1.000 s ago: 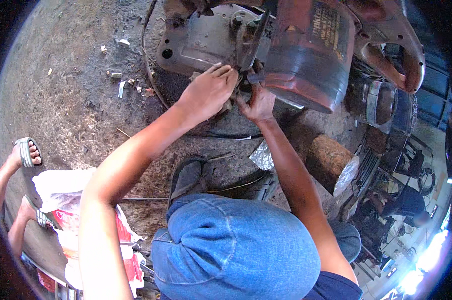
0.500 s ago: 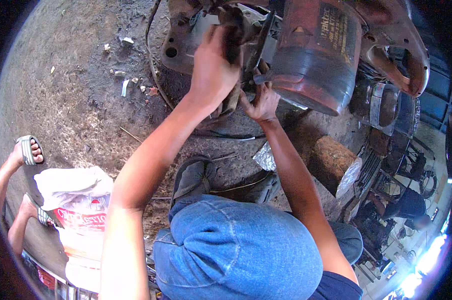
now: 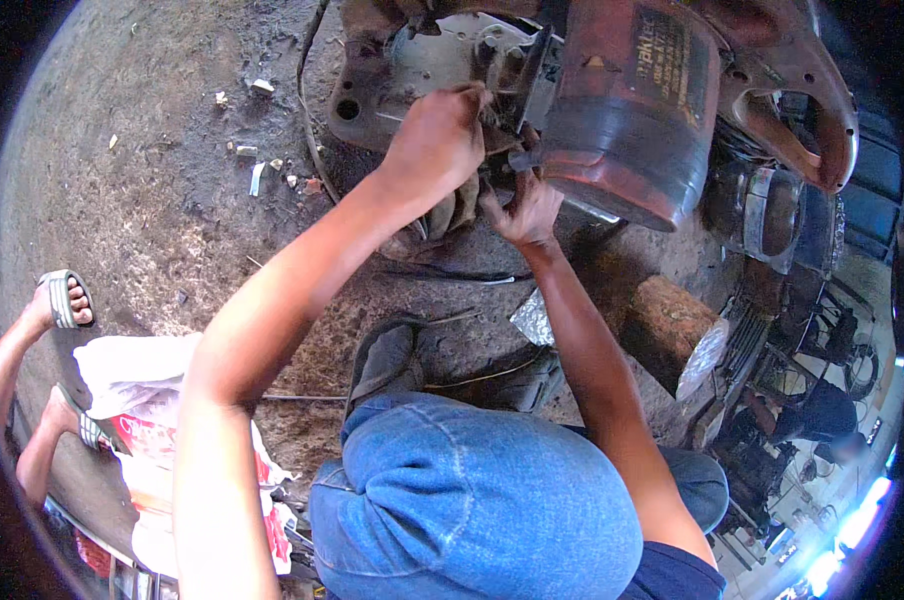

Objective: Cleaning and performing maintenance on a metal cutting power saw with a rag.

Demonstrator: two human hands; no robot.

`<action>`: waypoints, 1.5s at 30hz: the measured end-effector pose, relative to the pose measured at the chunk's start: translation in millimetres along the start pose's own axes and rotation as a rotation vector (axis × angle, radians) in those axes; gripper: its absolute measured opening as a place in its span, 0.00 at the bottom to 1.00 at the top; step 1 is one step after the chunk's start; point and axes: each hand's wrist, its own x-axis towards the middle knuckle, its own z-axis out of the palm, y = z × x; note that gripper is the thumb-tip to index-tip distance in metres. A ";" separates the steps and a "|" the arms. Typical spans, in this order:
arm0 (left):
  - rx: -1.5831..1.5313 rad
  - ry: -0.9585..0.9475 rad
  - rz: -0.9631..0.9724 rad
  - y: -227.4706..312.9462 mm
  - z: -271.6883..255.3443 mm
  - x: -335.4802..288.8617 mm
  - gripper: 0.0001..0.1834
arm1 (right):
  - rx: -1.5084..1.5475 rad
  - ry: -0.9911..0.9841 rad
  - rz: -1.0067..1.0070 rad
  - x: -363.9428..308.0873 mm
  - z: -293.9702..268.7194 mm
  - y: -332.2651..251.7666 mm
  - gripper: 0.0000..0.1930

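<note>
A worn power saw with a red and black motor housing (image 3: 627, 120) lies ahead of me, its looped handle (image 3: 827, 155) at the right. My left hand (image 3: 434, 142) is closed beside the saw's grey metal plate (image 3: 427, 65), fingertips pinched at the dark parts left of the motor. What they grip is too small to make out. Just below the motor's left edge is my right hand (image 3: 528, 212), palm up, its thumb apart. Its fingers curl up around a dark part under the housing; their tips are partly hidden.
A cable (image 3: 307, 110) runs along the saw's left side. A cut log (image 3: 672, 330) and crumpled foil (image 3: 534, 318) lie by my right forearm. To the left are a white and red sack (image 3: 132, 370) and another person's sandaled feet (image 3: 67, 300). Someone crouches (image 3: 812, 410) far right.
My left hand has come down toward me from the upper part of the plate, uncovering the plate and bolts. The dark thing blurred in its grasp no longer shows. My right hand has barely moved.
</note>
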 end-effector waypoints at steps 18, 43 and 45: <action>0.248 0.326 0.278 -25.2 22.2 -3.1 0.15 | 0.120 -0.243 0.049 12.0 -4.6 -10.9 0.38; 0.601 -0.489 0.300 -13.5 -5.3 -26.4 0.14 | 0.108 -0.228 0.078 13.9 -11.3 -13.0 0.35; 0.543 -0.180 0.334 -19.4 -3.9 -12.4 0.15 | 0.140 -0.238 0.106 17.3 -13.4 -16.3 0.36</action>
